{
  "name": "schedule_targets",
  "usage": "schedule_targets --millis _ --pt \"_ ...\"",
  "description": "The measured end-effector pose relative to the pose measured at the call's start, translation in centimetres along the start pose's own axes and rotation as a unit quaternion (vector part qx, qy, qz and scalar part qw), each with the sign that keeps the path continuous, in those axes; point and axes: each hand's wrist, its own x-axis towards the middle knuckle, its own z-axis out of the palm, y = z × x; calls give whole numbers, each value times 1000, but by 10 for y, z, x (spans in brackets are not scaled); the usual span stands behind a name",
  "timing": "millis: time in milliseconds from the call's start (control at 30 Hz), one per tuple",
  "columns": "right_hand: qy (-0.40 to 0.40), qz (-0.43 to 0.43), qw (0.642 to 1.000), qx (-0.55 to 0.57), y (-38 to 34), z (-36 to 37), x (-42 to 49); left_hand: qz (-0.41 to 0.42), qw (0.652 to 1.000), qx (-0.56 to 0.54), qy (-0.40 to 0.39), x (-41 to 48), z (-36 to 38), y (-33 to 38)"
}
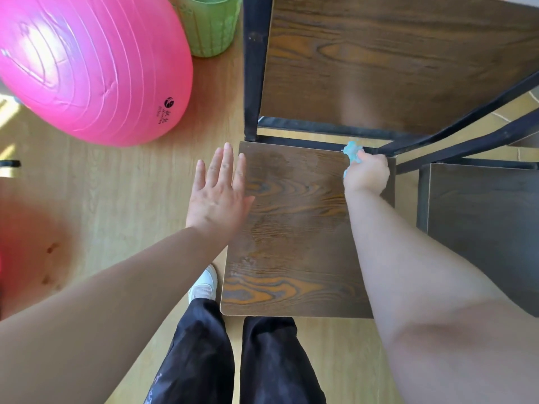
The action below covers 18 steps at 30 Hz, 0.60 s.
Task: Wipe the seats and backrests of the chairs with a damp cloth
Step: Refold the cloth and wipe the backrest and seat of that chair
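Note:
A dark wood-grain chair seat (291,228) lies below me, its wooden backrest (393,62) rising at the far side in a black metal frame. My right hand (368,173) grips a bunched light blue cloth (352,151) at the seat's far right corner, by the frame. My left hand (218,193) is flat with straight fingers at the seat's left edge; whether it touches the seat I cannot tell. Faint damp streaks show on the seat.
A second dark chair seat (481,223) stands at the right. A large pink exercise ball (87,62) sits on the wooden floor at the left, with a green basket (208,24) behind it. My legs and a white shoe (204,284) are near the seat's front edge.

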Motion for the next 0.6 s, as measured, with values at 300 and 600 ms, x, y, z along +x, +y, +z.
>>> schedule_targets --millis 300,600 --pt "-63 -141 988 4 -55 68 -95 15 1000 23 -1 1 1 -36" --pt "-188 -177 965 41 -87 105 -160 -22 999 11 -31 -24 13 -78"
